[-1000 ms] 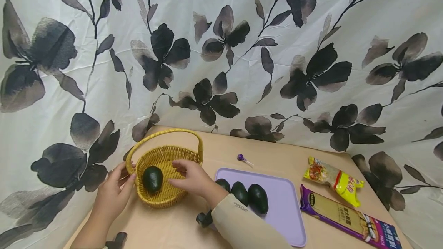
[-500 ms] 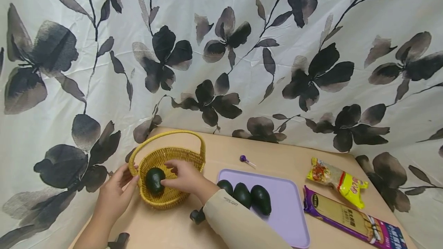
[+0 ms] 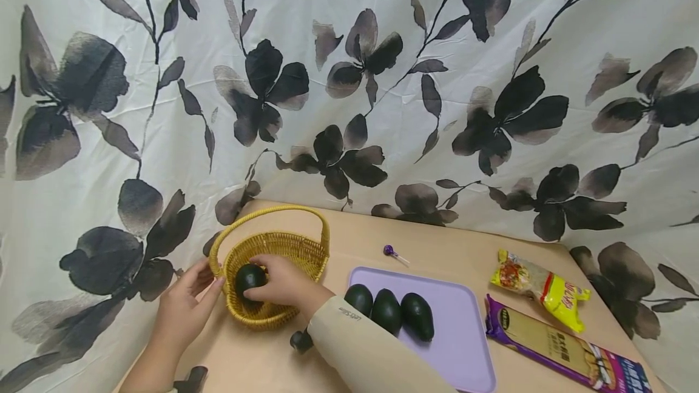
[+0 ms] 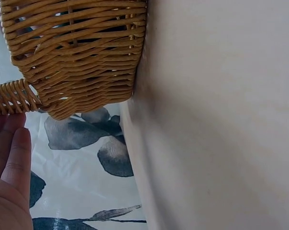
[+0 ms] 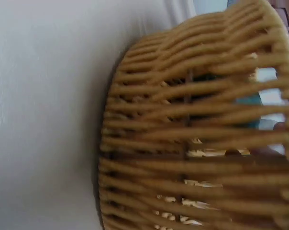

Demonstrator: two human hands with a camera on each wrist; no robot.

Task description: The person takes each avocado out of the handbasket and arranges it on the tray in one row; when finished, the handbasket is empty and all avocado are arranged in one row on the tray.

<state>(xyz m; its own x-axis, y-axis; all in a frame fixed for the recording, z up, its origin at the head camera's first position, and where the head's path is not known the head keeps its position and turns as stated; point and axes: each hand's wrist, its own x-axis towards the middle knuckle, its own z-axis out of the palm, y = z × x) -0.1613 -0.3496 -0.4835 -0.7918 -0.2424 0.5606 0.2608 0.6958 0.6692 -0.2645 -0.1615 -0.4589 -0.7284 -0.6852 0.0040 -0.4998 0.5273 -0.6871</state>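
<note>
A dark green avocado point(image 3: 251, 282) sits inside a yellow wicker basket point(image 3: 262, 320) at the left of the table. My right hand point(image 3: 286, 284) reaches over the rim and holds this avocado, thumb on the near side and fingers on the far side. At the basket's left, my left hand point(image 3: 188, 299) pinches the foot of the handle. Its fingertips touch the woven handle point(image 4: 13, 98) in the left wrist view. The right wrist view shows the basket's woven wall point(image 5: 197, 139), which hides most of what is inside.
A lilac tray point(image 3: 459, 344) with three avocados point(image 3: 386, 312) stands right of the basket. Behind it lies a purple lollipop point(image 3: 389, 251). Farther right are a yellow food packet point(image 3: 540, 288) and a purple pasta packet point(image 3: 565, 344). A floral curtain point(image 3: 349, 96) hangs behind the table.
My right hand has moved left inside the basket and taken hold of the avocado, which looks slightly turned. My left hand has stayed at the handle.
</note>
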